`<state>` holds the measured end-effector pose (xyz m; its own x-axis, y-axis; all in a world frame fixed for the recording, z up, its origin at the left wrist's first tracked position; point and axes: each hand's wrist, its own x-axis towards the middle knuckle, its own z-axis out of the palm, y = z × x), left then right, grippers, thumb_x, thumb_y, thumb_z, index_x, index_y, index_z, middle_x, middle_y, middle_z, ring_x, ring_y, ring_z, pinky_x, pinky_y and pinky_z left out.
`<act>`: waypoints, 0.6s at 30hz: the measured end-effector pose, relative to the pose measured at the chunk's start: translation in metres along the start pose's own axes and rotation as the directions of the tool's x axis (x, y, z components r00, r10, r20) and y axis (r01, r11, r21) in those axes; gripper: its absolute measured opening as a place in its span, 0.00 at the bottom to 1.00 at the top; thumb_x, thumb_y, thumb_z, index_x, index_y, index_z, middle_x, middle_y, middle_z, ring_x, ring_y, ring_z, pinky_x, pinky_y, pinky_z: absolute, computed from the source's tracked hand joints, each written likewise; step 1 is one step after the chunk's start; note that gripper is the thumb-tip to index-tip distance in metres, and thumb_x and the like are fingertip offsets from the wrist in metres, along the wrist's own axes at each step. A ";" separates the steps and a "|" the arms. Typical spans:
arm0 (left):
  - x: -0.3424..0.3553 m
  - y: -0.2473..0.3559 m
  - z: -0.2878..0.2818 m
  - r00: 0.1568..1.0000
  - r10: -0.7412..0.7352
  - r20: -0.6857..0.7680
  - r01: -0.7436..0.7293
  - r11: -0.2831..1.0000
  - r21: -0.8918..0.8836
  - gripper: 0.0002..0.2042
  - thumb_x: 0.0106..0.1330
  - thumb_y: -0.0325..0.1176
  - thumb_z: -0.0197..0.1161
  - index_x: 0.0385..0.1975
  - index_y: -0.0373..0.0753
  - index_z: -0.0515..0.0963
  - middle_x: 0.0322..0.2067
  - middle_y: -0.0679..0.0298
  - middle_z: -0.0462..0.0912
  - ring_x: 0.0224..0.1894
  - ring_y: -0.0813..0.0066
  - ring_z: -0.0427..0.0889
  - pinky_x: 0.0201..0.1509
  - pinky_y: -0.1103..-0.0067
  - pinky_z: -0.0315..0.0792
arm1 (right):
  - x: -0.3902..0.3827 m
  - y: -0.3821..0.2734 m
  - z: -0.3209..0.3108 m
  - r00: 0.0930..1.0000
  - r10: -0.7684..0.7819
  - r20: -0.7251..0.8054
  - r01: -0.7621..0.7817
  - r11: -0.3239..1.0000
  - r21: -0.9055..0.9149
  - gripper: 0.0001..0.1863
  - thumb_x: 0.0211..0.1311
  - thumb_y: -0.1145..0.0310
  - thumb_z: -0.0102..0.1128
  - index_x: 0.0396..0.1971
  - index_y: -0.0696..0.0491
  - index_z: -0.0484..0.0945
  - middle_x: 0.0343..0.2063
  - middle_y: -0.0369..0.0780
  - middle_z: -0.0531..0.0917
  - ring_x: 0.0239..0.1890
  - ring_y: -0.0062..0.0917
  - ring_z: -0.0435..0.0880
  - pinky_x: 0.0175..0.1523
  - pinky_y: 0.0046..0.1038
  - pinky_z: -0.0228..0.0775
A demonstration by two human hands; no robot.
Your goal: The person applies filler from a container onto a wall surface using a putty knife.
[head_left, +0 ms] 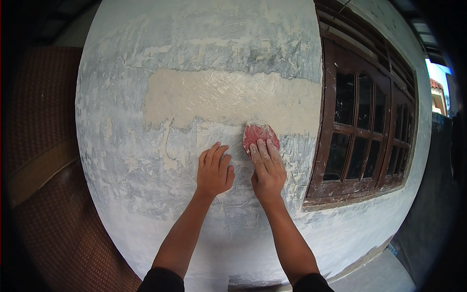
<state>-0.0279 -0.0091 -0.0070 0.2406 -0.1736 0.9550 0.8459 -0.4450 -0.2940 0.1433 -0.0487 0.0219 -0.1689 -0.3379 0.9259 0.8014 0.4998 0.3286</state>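
Observation:
My right hand grips a red putty spreader smeared with pale filler, its fingers flat over the blade and the thumb hidden behind. The spreader lies against the lower edge of a wide band of wet, cream-coloured putty on the wall. To the left, my left hand is held at the wall with nothing in it, fingers apart and slightly bent. Whether its fingertips touch the surface I cannot tell. Around both hands the wall is patchy grey and white, with ridges and streaks of filler.
A brown wooden window with dark panes and a putty-spattered frame borders the putty on the right. Brown woven panels stand at the left. Light floor tiles show at the lower right, below the wall.

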 end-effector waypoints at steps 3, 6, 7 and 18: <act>-0.001 0.000 -0.001 1.000 0.017 -0.017 -0.018 0.999 -0.034 0.16 0.55 0.30 0.60 0.44 0.36 0.72 0.56 0.52 0.73 0.62 0.51 0.70 0.62 0.57 0.60 | -0.010 0.000 0.010 1.000 0.007 0.013 -0.006 0.999 -0.047 0.20 0.53 0.78 0.61 0.48 0.53 0.83 0.53 0.43 0.83 0.58 0.43 0.80 0.58 0.42 0.75; -0.002 -0.001 0.000 1.000 0.014 -0.021 -0.014 0.999 -0.031 0.16 0.55 0.30 0.60 0.44 0.36 0.71 0.55 0.52 0.74 0.62 0.51 0.71 0.61 0.57 0.61 | -0.016 -0.003 0.021 0.999 0.030 -0.012 -0.030 0.999 -0.028 0.25 0.50 0.83 0.58 0.51 0.53 0.82 0.53 0.44 0.83 0.57 0.45 0.80 0.59 0.43 0.73; -0.001 0.000 0.000 1.000 0.015 -0.027 -0.016 0.999 -0.040 0.16 0.55 0.30 0.60 0.44 0.36 0.71 0.55 0.52 0.74 0.62 0.51 0.71 0.61 0.57 0.61 | -0.016 -0.003 0.023 0.999 0.030 -0.013 -0.030 0.999 -0.028 0.25 0.50 0.83 0.58 0.51 0.53 0.82 0.53 0.44 0.83 0.57 0.45 0.80 0.59 0.43 0.73; -0.003 -0.002 0.002 0.998 0.010 -0.059 -0.015 0.997 -0.071 0.16 0.54 0.29 0.59 0.44 0.37 0.70 0.54 0.52 0.74 0.61 0.51 0.72 0.60 0.57 0.62 | -0.029 -0.007 0.043 0.996 0.037 0.077 -0.021 0.980 -0.196 0.19 0.55 0.72 0.60 0.49 0.54 0.82 0.54 0.44 0.82 0.56 0.42 0.81 0.56 0.40 0.76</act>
<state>-0.0299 -0.0060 -0.0093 0.2207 -0.2302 0.9478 0.8066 -0.5033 -0.3100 0.1179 -0.0086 0.0004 -0.1831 -0.2569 0.9489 0.9015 0.3411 0.2663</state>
